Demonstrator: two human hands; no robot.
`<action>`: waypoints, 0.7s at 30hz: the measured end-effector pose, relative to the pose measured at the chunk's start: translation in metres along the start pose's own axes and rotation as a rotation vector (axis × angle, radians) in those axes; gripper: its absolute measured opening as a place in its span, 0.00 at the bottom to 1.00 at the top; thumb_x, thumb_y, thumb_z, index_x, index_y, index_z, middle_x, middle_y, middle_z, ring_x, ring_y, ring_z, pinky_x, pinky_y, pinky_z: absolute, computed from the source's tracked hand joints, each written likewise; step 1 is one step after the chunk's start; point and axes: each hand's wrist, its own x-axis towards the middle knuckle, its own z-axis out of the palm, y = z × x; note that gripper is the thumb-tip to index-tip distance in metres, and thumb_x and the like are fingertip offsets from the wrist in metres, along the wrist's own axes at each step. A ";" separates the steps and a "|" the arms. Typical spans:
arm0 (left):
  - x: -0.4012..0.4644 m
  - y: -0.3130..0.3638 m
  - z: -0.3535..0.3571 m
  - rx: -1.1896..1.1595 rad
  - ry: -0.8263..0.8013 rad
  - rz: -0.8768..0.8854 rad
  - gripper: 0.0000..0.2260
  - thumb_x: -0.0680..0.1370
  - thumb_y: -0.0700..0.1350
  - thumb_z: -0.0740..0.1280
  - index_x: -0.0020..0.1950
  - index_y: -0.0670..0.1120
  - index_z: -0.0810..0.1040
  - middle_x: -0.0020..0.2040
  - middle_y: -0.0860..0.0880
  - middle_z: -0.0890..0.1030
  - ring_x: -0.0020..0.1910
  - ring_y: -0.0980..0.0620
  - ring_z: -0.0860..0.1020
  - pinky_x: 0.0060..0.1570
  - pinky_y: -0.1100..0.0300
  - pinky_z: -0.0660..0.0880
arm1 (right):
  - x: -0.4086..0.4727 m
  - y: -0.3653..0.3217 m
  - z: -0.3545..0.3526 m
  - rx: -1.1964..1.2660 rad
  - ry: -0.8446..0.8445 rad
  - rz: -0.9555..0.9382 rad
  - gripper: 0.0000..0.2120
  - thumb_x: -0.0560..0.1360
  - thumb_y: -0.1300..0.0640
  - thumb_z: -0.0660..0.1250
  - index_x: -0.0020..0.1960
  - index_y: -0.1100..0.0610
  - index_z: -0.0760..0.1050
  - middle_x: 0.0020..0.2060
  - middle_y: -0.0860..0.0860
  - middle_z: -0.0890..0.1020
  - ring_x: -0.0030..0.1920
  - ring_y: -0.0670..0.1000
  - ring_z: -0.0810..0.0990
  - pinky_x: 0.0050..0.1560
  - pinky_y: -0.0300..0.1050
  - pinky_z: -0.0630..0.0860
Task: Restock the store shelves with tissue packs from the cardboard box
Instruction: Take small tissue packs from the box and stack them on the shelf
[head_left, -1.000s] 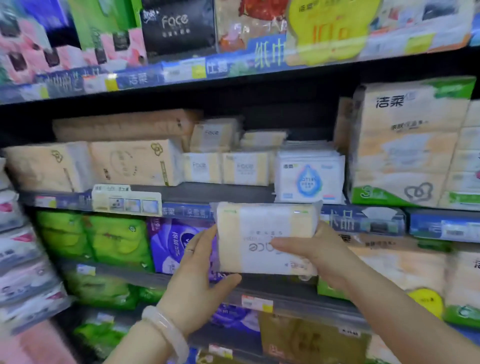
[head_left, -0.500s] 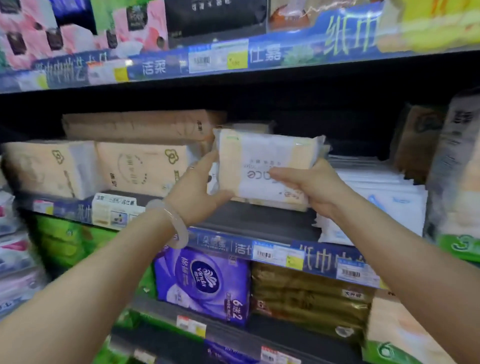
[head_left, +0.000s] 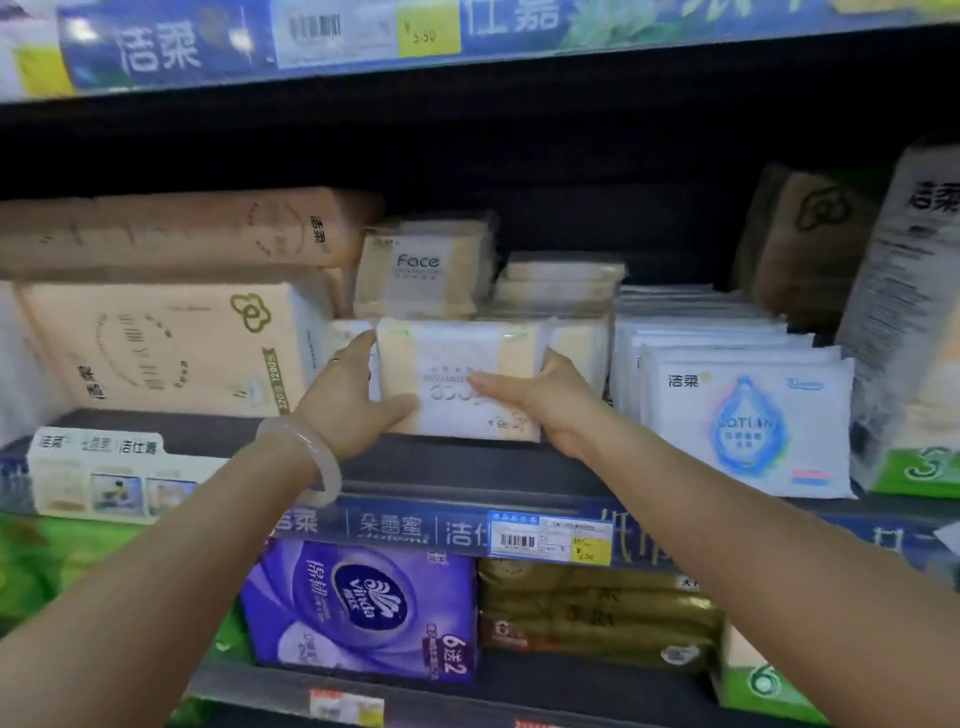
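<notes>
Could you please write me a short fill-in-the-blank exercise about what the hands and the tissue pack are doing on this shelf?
1. The tissue pack is held by ____ hands.
2. The bangle sits on the ____ wrist.
3. The white Lotion pack stands to the ____ of the held pack.
4. The purple Vinda pack is on the shelf ____ the held pack.

Missing words: both; left; right; below
</notes>
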 end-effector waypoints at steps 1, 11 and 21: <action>0.004 -0.003 0.000 -0.015 -0.029 -0.001 0.35 0.72 0.46 0.71 0.74 0.49 0.58 0.71 0.47 0.66 0.67 0.45 0.70 0.64 0.46 0.70 | 0.002 0.004 0.001 -0.001 0.003 0.030 0.20 0.68 0.65 0.75 0.59 0.63 0.76 0.52 0.58 0.83 0.50 0.55 0.83 0.55 0.52 0.80; 0.026 -0.036 -0.006 -0.083 -0.091 0.071 0.32 0.76 0.39 0.65 0.76 0.50 0.53 0.73 0.48 0.63 0.67 0.47 0.70 0.65 0.50 0.69 | 0.025 0.018 0.025 -0.228 0.055 0.091 0.20 0.67 0.58 0.77 0.56 0.56 0.76 0.53 0.51 0.82 0.49 0.47 0.81 0.52 0.41 0.78; 0.033 -0.057 -0.017 -0.014 -0.051 0.070 0.28 0.77 0.34 0.60 0.75 0.50 0.57 0.70 0.45 0.66 0.57 0.52 0.74 0.53 0.65 0.67 | 0.020 0.011 0.016 -0.703 0.031 0.218 0.22 0.64 0.60 0.79 0.53 0.70 0.76 0.48 0.59 0.83 0.40 0.50 0.78 0.45 0.41 0.78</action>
